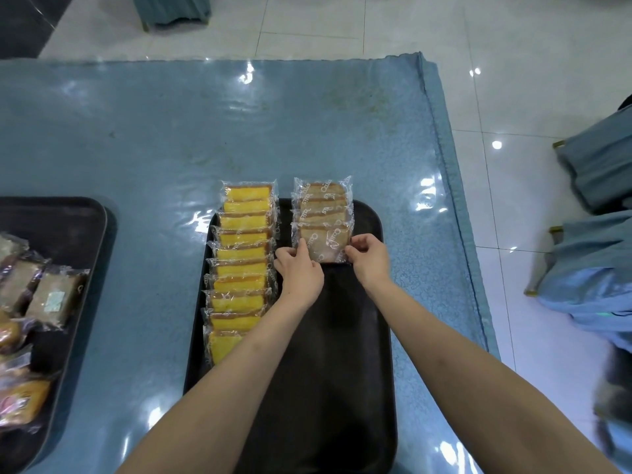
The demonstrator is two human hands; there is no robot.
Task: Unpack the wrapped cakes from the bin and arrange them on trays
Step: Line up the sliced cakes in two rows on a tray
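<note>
A black tray lies on the blue table in front of me. Down its left side runs a column of several wrapped yellow cakes, overlapping like shingles. At its far right sits a short column of several wrapped brown cakes. The nearest brown cake is held at both edges: my left hand pinches its left wrapper edge and my right hand pinches its right edge. The cake leans against the ones behind it.
A second black tray at the left edge holds a loose pile of assorted wrapped cakes. Blue-covered chairs stand to the right of the table. The table's right edge runs close to the tray.
</note>
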